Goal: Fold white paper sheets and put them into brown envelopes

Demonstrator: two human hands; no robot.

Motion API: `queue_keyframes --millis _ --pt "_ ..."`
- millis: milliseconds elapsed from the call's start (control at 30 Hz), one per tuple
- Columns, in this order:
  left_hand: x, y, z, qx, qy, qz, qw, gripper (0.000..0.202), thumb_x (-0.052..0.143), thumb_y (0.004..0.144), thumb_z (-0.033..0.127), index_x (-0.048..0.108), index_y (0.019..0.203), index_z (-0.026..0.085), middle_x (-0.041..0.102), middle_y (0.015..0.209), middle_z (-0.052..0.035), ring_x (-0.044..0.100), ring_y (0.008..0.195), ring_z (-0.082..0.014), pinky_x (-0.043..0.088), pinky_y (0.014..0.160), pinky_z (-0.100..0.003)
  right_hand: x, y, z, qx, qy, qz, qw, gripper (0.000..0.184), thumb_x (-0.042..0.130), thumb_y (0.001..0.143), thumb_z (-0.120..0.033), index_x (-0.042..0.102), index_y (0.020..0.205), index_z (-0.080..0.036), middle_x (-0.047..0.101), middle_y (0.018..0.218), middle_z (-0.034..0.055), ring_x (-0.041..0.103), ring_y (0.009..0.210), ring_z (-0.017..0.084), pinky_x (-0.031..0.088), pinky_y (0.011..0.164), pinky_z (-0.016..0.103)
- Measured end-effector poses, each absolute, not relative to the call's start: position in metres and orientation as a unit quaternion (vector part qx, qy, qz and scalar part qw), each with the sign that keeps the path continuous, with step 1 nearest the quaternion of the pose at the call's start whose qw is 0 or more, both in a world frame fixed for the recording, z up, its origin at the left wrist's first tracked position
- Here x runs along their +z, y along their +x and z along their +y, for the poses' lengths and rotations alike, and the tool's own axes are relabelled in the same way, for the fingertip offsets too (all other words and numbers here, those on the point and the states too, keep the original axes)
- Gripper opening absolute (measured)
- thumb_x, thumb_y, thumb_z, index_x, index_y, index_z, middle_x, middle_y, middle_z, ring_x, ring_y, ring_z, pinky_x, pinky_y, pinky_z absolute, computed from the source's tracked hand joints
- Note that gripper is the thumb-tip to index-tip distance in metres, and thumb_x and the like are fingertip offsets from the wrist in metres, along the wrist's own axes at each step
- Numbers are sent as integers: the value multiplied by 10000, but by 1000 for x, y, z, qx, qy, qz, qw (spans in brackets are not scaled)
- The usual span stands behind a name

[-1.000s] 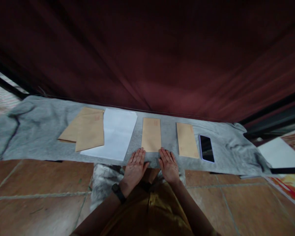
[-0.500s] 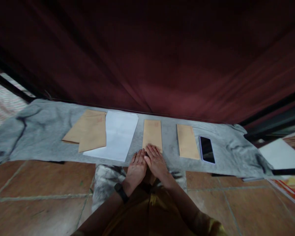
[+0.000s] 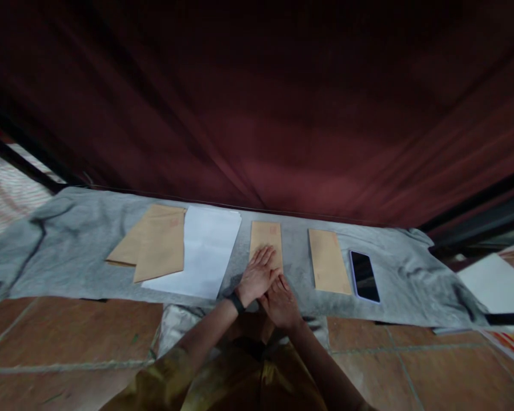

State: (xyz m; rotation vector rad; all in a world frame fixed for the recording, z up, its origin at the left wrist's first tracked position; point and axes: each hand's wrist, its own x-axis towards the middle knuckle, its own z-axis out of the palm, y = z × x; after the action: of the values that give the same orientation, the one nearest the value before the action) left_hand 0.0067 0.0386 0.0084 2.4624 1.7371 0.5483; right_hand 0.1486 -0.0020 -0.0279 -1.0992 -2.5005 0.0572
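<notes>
A brown paper envelope lies flat in front of me, its upper part showing a small reddish print. My left hand, with a dark band on its wrist, rests flat on the envelope's lower half, fingers stretched out. Just below and to the right, my right hand lies flat over the envelope's near end, its fingers extended. The two hands touch, the left partly over the right's fingers. Beneath them the near edge of the envelope is hidden.
To the left, several brown envelopes overlap a stack of white paper. Another envelope and a phone lie to the right. Grey cloth covers the narrow surface; a dark red curtain hangs behind.
My left hand has slid forward and right onto the envelope. The right hand has drawn back toward its near end. The whole view has shifted slightly, with things appearing lower.
</notes>
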Motion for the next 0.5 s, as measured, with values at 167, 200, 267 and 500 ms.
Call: queue_keyframes --millis 167,200,267,500 --pt "-1 6 96 130 793 593 45 606 343 1021 444 400 1499 77 364 1608 -157 259 1523 -258 256 1240 -460 -22 147 -2 29 -404 -892 202 489 493 1024 -395 520 1433 -127 593 1429 128 459 1409 249 323 1212 444" --pt "-2 5 105 129 791 596 45 611 352 1016 447 393 1504 81 353 1614 -154 244 1528 -259 246 1243 -460 -21 147 -3 23 -402 -892 207 512 494 1025 -388 482 1465 -127 563 1462 128 443 1422 247 321 1213 442" --pt "-4 1 119 132 786 602 43 618 368 1008 444 382 1511 84 348 1616 -157 230 1532 -267 234 1245 -470 -20 147 -4 11 -397 -892 217 544 494 1027 -367 416 1511 -132 508 1514 126 411 1444 244 323 1213 449" --pt "1 -12 135 136 778 610 55 576 360 1006 409 434 1474 80 435 1562 -180 336 1490 -281 269 1227 -483 -20 146 -4 4 -391 -891 229 570 500 1019 -331 364 1540 -144 497 1525 114 397 1453 241 360 1192 474"
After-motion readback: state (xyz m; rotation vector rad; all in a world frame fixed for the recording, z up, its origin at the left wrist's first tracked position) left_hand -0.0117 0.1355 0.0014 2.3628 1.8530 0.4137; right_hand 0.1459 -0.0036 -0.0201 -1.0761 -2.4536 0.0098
